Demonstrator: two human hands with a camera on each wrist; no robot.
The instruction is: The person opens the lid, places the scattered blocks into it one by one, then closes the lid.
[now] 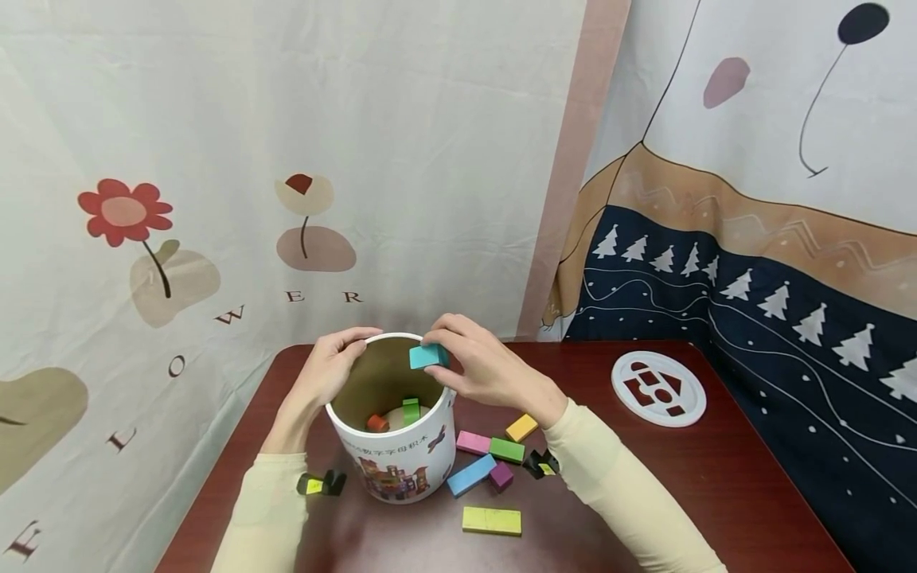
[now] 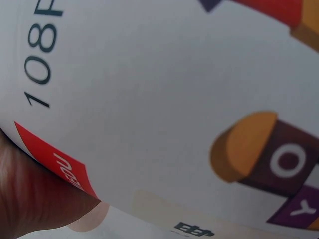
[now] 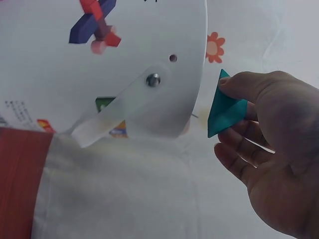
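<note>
A white printed bucket point(image 1: 401, 469) stands with its mouth tipped toward the head camera. My left hand point(image 1: 333, 362) grips its rim at the far left; in the left wrist view, part of that hand point(image 2: 35, 194) shows beside the printed wall. Over the right side of the mouth, my right hand point(image 1: 483, 362) pinches a teal triangular block point(image 1: 427, 356) between thumb and fingers. The right wrist view shows this block point(image 3: 227, 109) just off the rim. Down inside the bucket lie a green block point(image 1: 411, 411) and an orange-red block point(image 1: 377, 423).
Right of the bucket lie a pink block point(image 1: 474, 442), a green block point(image 1: 507, 450), a yellow-orange block point(image 1: 521, 427), a blue block point(image 1: 471, 476) and a purple block point(image 1: 501, 477). Lime blocks point(image 1: 491, 520) lie nearer. A white lid with shaped holes point(image 1: 645, 412) rests at the table's right.
</note>
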